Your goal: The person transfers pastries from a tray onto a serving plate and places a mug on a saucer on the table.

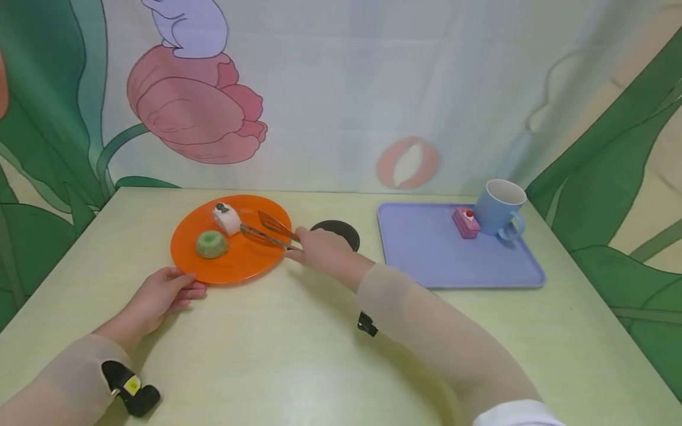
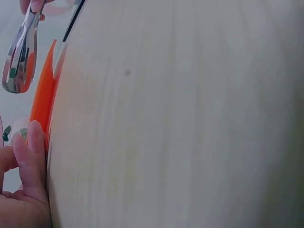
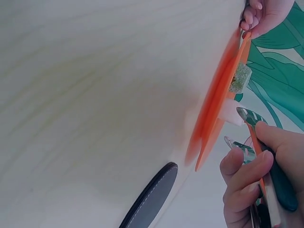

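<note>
My right hand [image 1: 325,251] grips metal tongs [image 1: 269,236] over the right part of an orange plate [image 1: 250,266]. The tongs' two arms are spread apart, and the lower tip is right beside a white toy cake roll [image 1: 228,220] with a dark green topping; whether they touch I cannot tell. Nearer the front on the plate sits a green ring-shaped toy dessert [image 1: 211,244]. At the plate's front left edge, my left hand [image 1: 162,296] holds the rim, thumb uppermost. The right wrist view shows the tongs [image 3: 273,180] in my right hand and the plate [image 3: 213,118] edge-on.
A dark round coaster [image 1: 341,229] lies behind my right hand. To the right, a lavender tray [image 1: 442,260] carries a pink toy cake slice [image 1: 466,222] beside a blue mug [image 1: 498,207]. A printed curtain [image 1: 319,89] hangs behind the pale table [image 1: 256,361].
</note>
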Available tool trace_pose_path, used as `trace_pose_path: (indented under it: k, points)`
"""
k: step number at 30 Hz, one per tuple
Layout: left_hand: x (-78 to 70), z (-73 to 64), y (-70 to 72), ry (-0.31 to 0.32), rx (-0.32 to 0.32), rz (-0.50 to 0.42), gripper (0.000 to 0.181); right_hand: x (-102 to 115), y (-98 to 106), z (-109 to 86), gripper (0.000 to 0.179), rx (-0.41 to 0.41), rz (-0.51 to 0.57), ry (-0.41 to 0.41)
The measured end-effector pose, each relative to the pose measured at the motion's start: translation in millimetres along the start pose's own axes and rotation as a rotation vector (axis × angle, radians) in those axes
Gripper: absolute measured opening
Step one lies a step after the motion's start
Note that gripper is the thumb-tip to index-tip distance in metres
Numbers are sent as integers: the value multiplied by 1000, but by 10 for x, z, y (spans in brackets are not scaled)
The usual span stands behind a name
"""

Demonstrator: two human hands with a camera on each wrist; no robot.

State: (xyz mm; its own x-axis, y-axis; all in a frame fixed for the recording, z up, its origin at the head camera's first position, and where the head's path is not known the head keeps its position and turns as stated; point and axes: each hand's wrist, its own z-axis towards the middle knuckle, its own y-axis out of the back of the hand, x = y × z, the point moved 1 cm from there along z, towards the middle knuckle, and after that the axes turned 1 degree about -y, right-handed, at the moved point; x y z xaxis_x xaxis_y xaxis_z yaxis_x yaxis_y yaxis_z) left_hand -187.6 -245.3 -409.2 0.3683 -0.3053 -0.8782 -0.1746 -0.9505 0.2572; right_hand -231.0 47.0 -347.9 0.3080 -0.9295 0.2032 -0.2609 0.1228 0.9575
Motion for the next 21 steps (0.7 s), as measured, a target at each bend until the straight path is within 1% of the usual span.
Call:
trace_pose_path:
  k: [6, 13, 21]
  points:
    - [-11, 3, -2, -6, 5, 1, 50, -84, 0, -50, 47, -5, 24, -14]
    - [-8, -11, 20, 5, -2, 13, 50, -185, 25, -120, 45, -24, 57, 1]
    - [9, -4, 12, 1, -2, 23, 52, -291, 15, -154, 38, -19, 83, -36]
